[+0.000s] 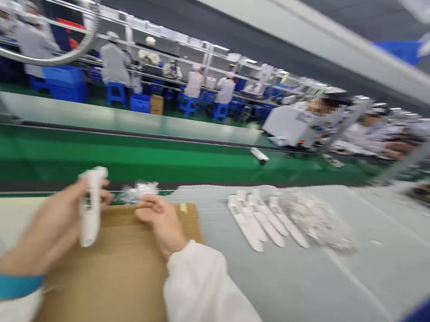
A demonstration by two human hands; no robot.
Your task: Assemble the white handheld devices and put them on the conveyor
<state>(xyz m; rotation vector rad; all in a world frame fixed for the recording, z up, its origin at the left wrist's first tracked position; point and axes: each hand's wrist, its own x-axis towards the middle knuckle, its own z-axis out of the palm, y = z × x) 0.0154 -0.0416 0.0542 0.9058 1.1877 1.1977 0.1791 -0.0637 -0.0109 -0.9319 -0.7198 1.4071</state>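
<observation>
My left hand (52, 224) is closed around a white plastic handheld casing (91, 206), held upright over a sheet of brown cardboard (120, 276). My right hand (160, 222), in a white sleeve, rests on the cardboard's far edge with its fingers curled; it seems to pinch a crinkled clear plastic bag (138, 191), but motion blur hides the grip. To the right, several white casing halves (258, 218) lie in a row on the grey table.
A heap of clear plastic bags (317, 219) lies beside the casing halves. A green conveyor belt (118, 157) runs across behind the table, with one white part (259, 155) on it. Workers in white coats sit along farther lines. A grey frame bar (422, 154) slants at right.
</observation>
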